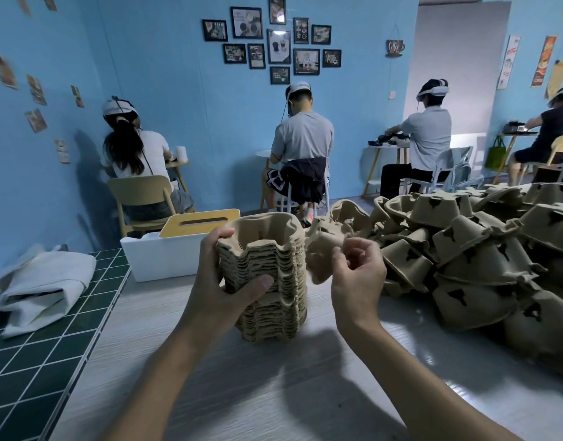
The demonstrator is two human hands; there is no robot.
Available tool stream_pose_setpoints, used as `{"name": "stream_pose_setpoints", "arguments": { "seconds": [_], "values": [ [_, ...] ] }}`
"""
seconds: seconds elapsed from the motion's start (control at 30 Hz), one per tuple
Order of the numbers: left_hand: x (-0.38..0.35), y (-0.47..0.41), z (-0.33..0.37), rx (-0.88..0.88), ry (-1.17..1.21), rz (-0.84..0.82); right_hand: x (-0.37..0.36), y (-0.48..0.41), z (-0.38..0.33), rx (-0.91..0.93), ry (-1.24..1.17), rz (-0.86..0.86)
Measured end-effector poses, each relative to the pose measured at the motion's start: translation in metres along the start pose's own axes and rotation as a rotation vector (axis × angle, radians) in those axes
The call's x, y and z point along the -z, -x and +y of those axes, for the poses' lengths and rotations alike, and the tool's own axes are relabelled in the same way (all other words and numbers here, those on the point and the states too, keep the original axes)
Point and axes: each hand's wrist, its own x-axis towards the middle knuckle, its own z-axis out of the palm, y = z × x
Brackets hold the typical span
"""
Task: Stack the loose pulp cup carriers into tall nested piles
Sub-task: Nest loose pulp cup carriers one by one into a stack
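Note:
A tall nested pile of brown pulp cup carriers [274, 300] stands on the pale table [235, 377] in the middle of the view. My left hand [223, 281] grips the upper part of the pile, fingers over its top rim and thumb across its front. My right hand [356, 275] is just right of the pile with fingers curled, pinching a single loose carrier [321, 253] that looks blurred. A big heap of loose carriers [484, 256] lies upside down on the right side of the table.
A white box with a yellow slotted lid [178, 246] stands behind the pile on the left. A folded grey cloth [41, 288] lies on the green tiled counter [35, 361]. Several people sit at small tables by the blue wall.

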Motion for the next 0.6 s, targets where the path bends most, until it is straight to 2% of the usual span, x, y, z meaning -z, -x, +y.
{"name": "stream_pose_setpoints", "arguments": {
  "seconds": [0.13,0.3,0.4,0.6],
  "values": [
    [-0.003,0.002,0.007,0.012,0.028,-0.015,0.003,-0.004,-0.018,0.176,0.001,-0.06],
    [-0.007,0.003,0.011,-0.007,0.027,-0.057,0.007,-0.005,-0.042,0.533,0.02,-0.052],
    [-0.013,0.002,0.011,-0.042,-0.011,-0.085,0.008,0.0,-0.058,0.704,0.059,-0.136],
    [-0.025,0.004,0.01,-0.007,0.0,-0.099,0.006,0.001,-0.057,0.774,0.149,-0.253]
  ]
}}
